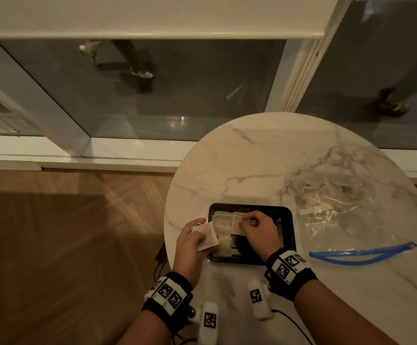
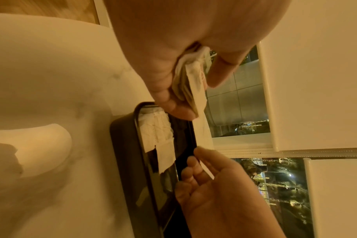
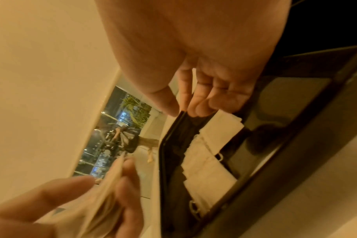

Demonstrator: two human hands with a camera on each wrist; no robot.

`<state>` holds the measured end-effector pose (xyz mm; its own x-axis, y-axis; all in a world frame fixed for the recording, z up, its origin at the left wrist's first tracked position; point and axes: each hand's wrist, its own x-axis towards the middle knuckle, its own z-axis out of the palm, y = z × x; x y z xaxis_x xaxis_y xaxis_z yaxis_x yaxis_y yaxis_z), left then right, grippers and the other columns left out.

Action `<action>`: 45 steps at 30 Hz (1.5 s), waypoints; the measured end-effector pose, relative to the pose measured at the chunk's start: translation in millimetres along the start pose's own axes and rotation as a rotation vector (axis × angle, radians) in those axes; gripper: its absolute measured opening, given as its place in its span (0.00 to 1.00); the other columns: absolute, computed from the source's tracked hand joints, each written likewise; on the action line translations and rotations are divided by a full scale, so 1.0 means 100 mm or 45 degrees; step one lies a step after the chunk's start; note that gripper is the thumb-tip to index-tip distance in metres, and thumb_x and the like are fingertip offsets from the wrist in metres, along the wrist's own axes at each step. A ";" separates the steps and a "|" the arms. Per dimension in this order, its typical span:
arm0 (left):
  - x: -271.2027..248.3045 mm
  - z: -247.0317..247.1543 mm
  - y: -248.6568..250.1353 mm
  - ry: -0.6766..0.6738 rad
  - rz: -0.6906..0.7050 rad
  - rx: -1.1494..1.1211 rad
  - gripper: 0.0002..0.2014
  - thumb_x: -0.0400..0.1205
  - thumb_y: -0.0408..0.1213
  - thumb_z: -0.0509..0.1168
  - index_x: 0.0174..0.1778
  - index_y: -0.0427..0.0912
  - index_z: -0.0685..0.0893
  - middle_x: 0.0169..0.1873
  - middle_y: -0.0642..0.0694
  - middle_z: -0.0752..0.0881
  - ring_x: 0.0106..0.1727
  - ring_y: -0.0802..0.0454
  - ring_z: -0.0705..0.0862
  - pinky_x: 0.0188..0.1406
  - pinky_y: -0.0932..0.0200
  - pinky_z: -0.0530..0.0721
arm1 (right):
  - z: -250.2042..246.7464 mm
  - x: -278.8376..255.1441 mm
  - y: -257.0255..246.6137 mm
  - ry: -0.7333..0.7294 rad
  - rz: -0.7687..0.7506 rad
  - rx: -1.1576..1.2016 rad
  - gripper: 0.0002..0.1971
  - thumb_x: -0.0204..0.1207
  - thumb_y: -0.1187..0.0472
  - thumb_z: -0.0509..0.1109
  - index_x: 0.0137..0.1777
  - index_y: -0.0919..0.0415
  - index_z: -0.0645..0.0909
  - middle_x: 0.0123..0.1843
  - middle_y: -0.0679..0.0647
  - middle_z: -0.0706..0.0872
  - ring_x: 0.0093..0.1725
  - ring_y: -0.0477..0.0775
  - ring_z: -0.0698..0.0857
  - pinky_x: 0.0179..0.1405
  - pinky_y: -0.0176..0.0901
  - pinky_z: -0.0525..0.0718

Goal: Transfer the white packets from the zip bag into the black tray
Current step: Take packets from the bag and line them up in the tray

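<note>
Two hands: both work at the near-left corner of the black tray (image 1: 288, 215).
Left hand (image 1: 192, 241): grip clamped on a small stack of white packets (image 1: 206, 236), thumb on top and fingers beneath; it hangs over the tray's left rim, close to the counter's left edge.
Right hand (image 1: 258, 231): grip pinched together on a single packet (image 1: 237, 224), thumb and forefinger meeting at its upper edge, above the tray's left half.
Tray: sits near the front of the counter (image 1: 264, 158), its left rim just beside the counter's rounded edge; several packets (image 1: 223, 232) lie flat in its left half, overlapping, while its right half shows bare black floor.
Zip bag (image 1: 339, 212): clear, lying crumpled to the right of the tray, with its blue zip strip (image 1: 361, 252) open and curving toward the near side; pale contents inside, too blurred to count.
Open room: the far half of the counter, beyond tray and bag, is bare marble.
Wrist bands: marked bands sit on both wrists, over the near edge of the counter.
</note>
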<state>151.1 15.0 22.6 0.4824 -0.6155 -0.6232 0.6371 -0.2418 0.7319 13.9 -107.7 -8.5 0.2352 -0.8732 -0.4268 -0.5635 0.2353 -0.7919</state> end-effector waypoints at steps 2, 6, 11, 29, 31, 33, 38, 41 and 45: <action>-0.02 0.05 0.03 -0.062 -0.008 0.009 0.21 0.83 0.21 0.52 0.62 0.42 0.84 0.58 0.36 0.85 0.54 0.40 0.85 0.47 0.48 0.90 | 0.00 -0.14 -0.11 -0.139 -0.066 0.135 0.01 0.76 0.57 0.75 0.45 0.52 0.85 0.34 0.49 0.85 0.32 0.46 0.83 0.32 0.40 0.80; -0.06 0.17 0.03 -0.129 0.009 0.033 0.18 0.86 0.21 0.58 0.64 0.44 0.83 0.57 0.38 0.90 0.54 0.44 0.91 0.47 0.53 0.90 | 0.01 -0.34 -0.19 -0.376 -0.120 0.270 0.04 0.76 0.59 0.77 0.47 0.57 0.87 0.36 0.58 0.87 0.33 0.50 0.84 0.27 0.40 0.83; -0.07 0.18 -0.02 -0.151 0.044 0.091 0.20 0.82 0.22 0.68 0.67 0.46 0.83 0.56 0.39 0.89 0.51 0.43 0.92 0.46 0.49 0.92 | -0.05 -0.34 -0.14 -0.315 -0.051 0.276 0.07 0.75 0.64 0.78 0.50 0.63 0.86 0.38 0.59 0.86 0.32 0.49 0.84 0.27 0.37 0.83; 0.10 -0.12 -0.10 0.170 0.112 0.172 0.11 0.85 0.27 0.66 0.62 0.43 0.83 0.56 0.41 0.85 0.53 0.46 0.88 0.42 0.56 0.91 | -0.15 0.10 0.40 -0.037 0.264 0.118 0.03 0.79 0.64 0.72 0.44 0.59 0.84 0.40 0.60 0.88 0.36 0.53 0.86 0.40 0.52 0.91; 0.10 -0.12 -0.13 0.173 0.110 0.191 0.11 0.85 0.28 0.66 0.62 0.43 0.83 0.56 0.41 0.85 0.54 0.45 0.88 0.44 0.55 0.91 | -0.10 0.14 0.43 -0.044 0.272 0.052 0.03 0.77 0.63 0.73 0.42 0.58 0.85 0.38 0.58 0.89 0.36 0.54 0.87 0.42 0.53 0.91; 0.11 -0.12 -0.14 0.175 0.121 0.213 0.11 0.85 0.29 0.66 0.62 0.42 0.83 0.56 0.41 0.85 0.54 0.46 0.88 0.42 0.57 0.90 | -0.06 0.18 0.45 -0.063 0.246 -0.044 0.03 0.74 0.60 0.76 0.41 0.53 0.85 0.38 0.54 0.90 0.39 0.55 0.88 0.46 0.52 0.91; 0.13 -0.12 -0.16 0.181 0.130 0.243 0.10 0.85 0.29 0.67 0.61 0.42 0.83 0.55 0.41 0.85 0.52 0.48 0.88 0.43 0.55 0.91 | 0.00 0.20 0.43 -0.072 0.266 -0.167 0.05 0.68 0.58 0.78 0.37 0.50 0.85 0.37 0.53 0.90 0.39 0.55 0.90 0.44 0.48 0.90; 0.13 -0.13 -0.15 0.184 0.125 0.244 0.10 0.84 0.29 0.67 0.60 0.44 0.84 0.55 0.42 0.86 0.52 0.46 0.88 0.50 0.47 0.91 | 0.01 0.19 0.41 -0.058 0.255 -0.232 0.06 0.69 0.59 0.79 0.37 0.51 0.84 0.38 0.52 0.90 0.39 0.52 0.90 0.40 0.39 0.85; 0.13 -0.13 -0.14 0.195 0.122 0.231 0.10 0.84 0.28 0.67 0.59 0.43 0.84 0.55 0.40 0.86 0.50 0.47 0.89 0.50 0.47 0.91 | 0.00 0.20 0.40 -0.073 0.227 -0.299 0.06 0.71 0.57 0.78 0.38 0.52 0.83 0.39 0.51 0.89 0.41 0.51 0.88 0.40 0.37 0.83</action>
<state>156.1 20.6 0.7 0.6297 -0.5247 -0.5729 0.4721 -0.3272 0.8186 -4.1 -116.3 -48.8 0.1564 -0.8000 -0.5793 -0.7659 0.2721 -0.5825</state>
